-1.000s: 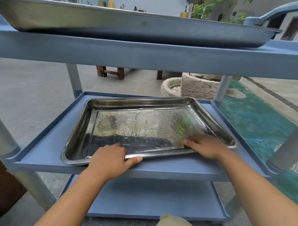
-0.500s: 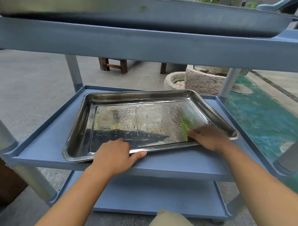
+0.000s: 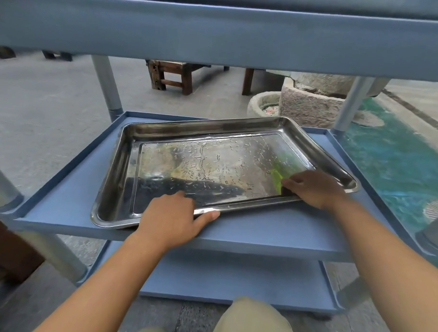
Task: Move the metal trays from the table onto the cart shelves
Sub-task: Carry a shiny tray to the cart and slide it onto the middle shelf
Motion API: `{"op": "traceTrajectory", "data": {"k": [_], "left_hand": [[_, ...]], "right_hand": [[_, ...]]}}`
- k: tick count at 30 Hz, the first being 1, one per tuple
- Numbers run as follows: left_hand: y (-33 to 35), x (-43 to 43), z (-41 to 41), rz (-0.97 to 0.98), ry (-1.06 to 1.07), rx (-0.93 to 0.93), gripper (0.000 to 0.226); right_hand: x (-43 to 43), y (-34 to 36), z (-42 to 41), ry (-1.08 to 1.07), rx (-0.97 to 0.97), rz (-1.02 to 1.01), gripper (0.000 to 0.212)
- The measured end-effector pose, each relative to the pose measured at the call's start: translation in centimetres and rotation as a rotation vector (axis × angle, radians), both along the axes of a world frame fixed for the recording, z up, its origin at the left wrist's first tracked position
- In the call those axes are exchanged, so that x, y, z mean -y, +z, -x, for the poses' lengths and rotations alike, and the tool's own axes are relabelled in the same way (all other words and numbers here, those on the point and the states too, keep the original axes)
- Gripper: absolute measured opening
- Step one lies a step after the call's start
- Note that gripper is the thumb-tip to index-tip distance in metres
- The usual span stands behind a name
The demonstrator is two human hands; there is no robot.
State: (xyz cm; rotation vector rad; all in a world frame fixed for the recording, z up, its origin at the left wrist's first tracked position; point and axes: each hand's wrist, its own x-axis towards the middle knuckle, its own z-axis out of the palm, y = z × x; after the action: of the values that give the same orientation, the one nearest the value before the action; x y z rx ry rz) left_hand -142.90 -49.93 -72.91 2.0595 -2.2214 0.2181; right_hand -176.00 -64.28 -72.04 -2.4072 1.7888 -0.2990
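On middle shelf (image 3: pixel 272 232), tray (image 3: pixel 127 187) still under both hands (image 3: pixel 171 218).

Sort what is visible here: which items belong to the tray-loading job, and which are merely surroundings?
Job:
- shiny rectangular metal tray
- blue plastic cart's middle shelf
- left hand and right hand, both on the tray's near rim

Surroundings:
- dark wooden stool
- rough stone trough
- round stone basin

No legible txt, labels, nos. or signs anywhere in view.
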Motion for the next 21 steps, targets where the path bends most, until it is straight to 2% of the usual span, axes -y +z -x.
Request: {"op": "traceTrajectory", "data": {"k": [5, 10, 15, 18, 21], "left_hand": [[0.5, 0.3, -0.1, -0.035, 0.014, -0.007, 0.084], [1.7, 0.8, -0.2, -0.183, 0.006, -0.065, 0.080], [3.3, 0.9, -0.2, -0.537, -0.013, -0.027, 0.090], [5.5, -0.1, -0.9, -0.740, 0.040, -0.217, 0.095], [8.3, -3.3, -1.4, -0.707, 0.062, -0.182, 0.082]], "right_hand": [[-0.8, 0.3, -0.3, -0.070, -0.026, 0.026, 0.053], [-3.9, 0.2, -1.5, -0.133, -0.099, 0.210, 0.063], [-8.1, 2.2, -2.3, -0.020, -0.021, 0.023, 0.034], [-11.5, 4.7, -2.6, -0.008, 0.090, -0.076, 0.037], [-14.6, 7.8, -2.8, -0.078, 0.123, -0.264, 0.045]]}}
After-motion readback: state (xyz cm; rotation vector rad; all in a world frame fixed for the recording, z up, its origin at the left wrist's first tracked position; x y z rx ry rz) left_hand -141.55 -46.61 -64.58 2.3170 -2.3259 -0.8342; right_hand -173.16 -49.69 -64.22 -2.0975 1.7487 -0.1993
